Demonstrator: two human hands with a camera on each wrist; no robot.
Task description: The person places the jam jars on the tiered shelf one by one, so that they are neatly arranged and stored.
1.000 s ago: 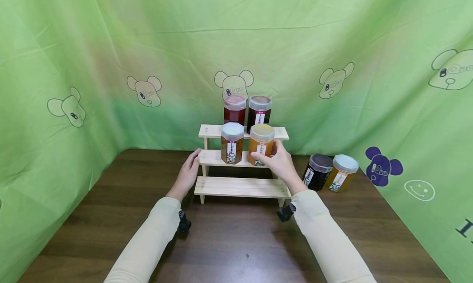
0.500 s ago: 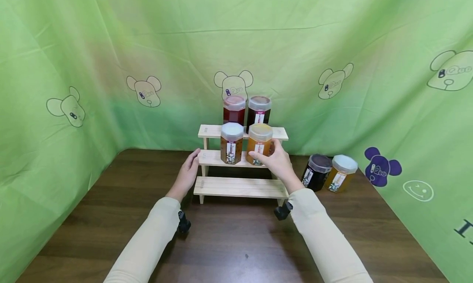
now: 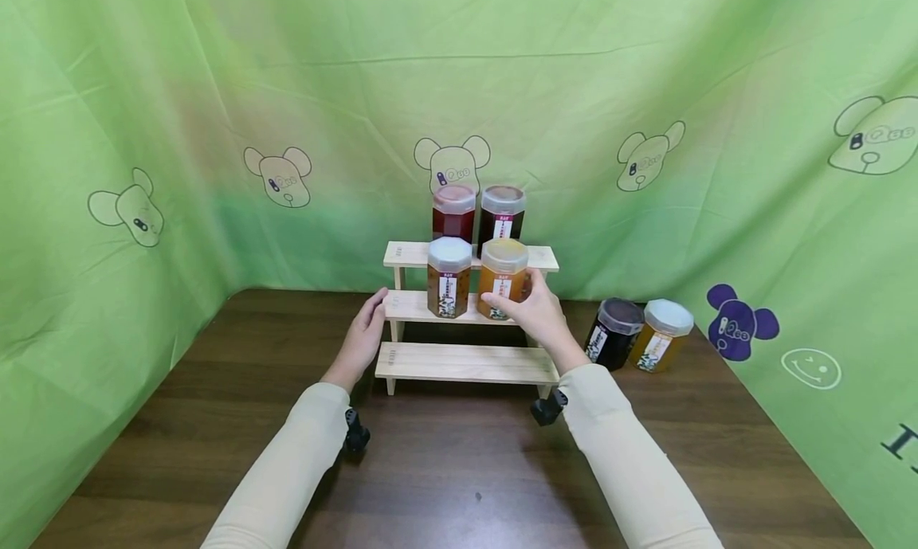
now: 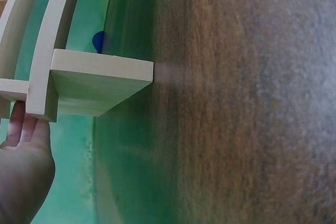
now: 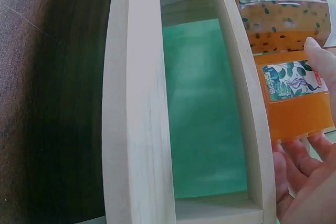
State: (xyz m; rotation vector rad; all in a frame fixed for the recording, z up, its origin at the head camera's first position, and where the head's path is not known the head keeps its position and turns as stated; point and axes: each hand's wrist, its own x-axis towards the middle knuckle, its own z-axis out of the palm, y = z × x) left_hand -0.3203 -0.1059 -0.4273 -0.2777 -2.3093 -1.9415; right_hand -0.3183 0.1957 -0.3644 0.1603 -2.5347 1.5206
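My right hand (image 3: 543, 316) grips an orange jar (image 3: 491, 283) with a clear lid, thumb across its front and fingers round its right side. The jar stands upright on the middle step of a three-step wooden rack (image 3: 466, 362). Close to its left is a jar with dark specks (image 3: 434, 290) and a whitish lid; in the right wrist view this speckled jar (image 5: 283, 24) lies alongside the orange one. At the rack's left side, my left hand (image 3: 362, 338) rests its extended fingers on the end of the middle step. The left wrist view shows those fingertips (image 4: 29, 124) against the wood.
On the top step stand a red jar (image 3: 453, 224) and a dark jar (image 3: 489, 229). A black jar (image 3: 608, 346) and an amber jar (image 3: 664, 344) sit on the brown table (image 3: 430, 469) right of the rack. Green cloth (image 3: 323, 95) hangs behind and at both sides.
The orange jar and my right hand have shifted very slightly left, nearer the speckled jar. My left hand stays at the rack's end.
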